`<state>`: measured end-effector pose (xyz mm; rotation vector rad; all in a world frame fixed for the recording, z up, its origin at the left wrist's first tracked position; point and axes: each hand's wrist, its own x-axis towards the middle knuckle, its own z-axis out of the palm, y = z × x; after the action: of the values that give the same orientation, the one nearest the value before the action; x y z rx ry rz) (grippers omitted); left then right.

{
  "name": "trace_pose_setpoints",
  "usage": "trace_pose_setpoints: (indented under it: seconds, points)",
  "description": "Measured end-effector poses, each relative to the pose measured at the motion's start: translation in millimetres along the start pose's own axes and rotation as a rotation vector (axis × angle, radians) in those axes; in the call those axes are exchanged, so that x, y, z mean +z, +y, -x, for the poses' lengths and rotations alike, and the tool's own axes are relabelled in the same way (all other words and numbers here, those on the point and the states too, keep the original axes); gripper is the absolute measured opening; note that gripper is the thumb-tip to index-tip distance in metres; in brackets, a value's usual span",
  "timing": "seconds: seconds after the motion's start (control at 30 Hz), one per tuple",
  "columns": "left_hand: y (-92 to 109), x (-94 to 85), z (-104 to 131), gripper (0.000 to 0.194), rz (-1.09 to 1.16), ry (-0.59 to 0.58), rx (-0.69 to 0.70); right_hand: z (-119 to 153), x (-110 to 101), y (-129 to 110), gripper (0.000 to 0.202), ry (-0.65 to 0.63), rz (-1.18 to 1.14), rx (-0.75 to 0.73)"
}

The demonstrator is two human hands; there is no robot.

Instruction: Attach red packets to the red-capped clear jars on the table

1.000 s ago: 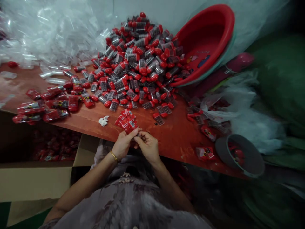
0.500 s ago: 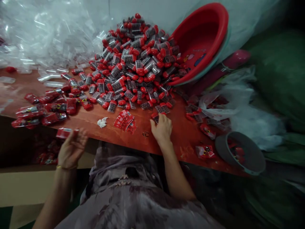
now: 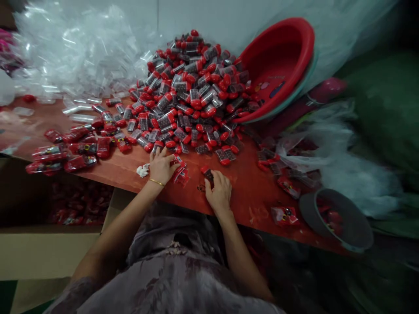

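My left hand point(image 3: 161, 169) lies over the left edge of a fanned stack of red printed cards point(image 3: 180, 171), fingers apart and thumb side touching them. Beneath its wrist side sits a crumpled white scrap point(image 3: 143, 170). My right hand point(image 3: 218, 192) is closed on a small clear container with a red cap and dark contents point(image 3: 207, 173), held just above the table. By its thumb lies a small dark ring-shaped thing point(image 3: 201, 188). Behind both hands rises a big heap of similar red-capped containers point(image 3: 193, 93).
Red wrapped packets point(image 3: 80, 148) lie at left, above an open cardboard box point(image 3: 49, 253) holding more. Clear plastic pieces point(image 3: 85, 56) pile up behind. A red basin point(image 3: 303, 39) leans at the heap's right. A grey bowl point(image 3: 353, 218) and plastic bags point(image 3: 353, 161) are at right.
My left hand has come from over the box, where it was with a red packet, up and right to the cards. That packet is gone from the hand. My right hand has drawn slightly nearer with the container.
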<state>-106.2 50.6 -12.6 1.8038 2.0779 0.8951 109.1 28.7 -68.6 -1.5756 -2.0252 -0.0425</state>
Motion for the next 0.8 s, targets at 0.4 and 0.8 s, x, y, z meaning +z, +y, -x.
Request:
trace_pose_setpoints:
  seconds: [0.4, 0.8]
  points:
    - [-20, 11.6, 8, 0.019, -0.014, 0.046, 0.017, -1, -11, -13, 0.023, 0.202, -0.075, -0.037]
    - [10, 2.8, 19, 0.014, 0.347, 0.159, 0.010, -48, 13, -78, 0.035, -0.180, -0.987, 0.286]
